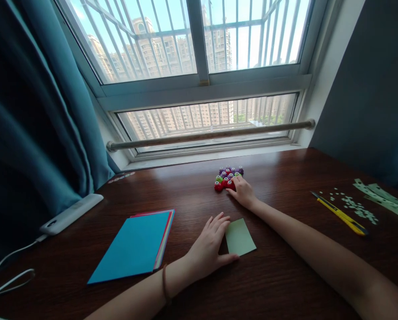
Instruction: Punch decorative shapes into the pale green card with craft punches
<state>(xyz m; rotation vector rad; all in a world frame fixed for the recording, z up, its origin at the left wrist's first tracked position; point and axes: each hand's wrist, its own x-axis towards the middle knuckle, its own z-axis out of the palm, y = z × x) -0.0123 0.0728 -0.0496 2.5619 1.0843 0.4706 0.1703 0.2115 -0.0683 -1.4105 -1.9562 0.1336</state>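
A small pale green paper square (240, 238) lies on the dark wooden table (268, 284). My left hand (210, 246) rests flat at its left edge, thumb and fingers spread, with a brown band round the wrist. Farther forward, my right hand (242, 191) reaches to a cluster of small red, green and purple spool-like pieces (224, 181). Its fingertips touch the right side of the cluster, and the thumb is at the near red pieces. Which piece lies between the fingers is too small to tell.
Left of my left hand lies a stack of coloured paper, blue on top (132, 244). A white power strip (72, 214) with cables is at the far left. On the right are a yellow cutter knife (342, 215), small paper bits (359, 207) and green strips (384, 198).
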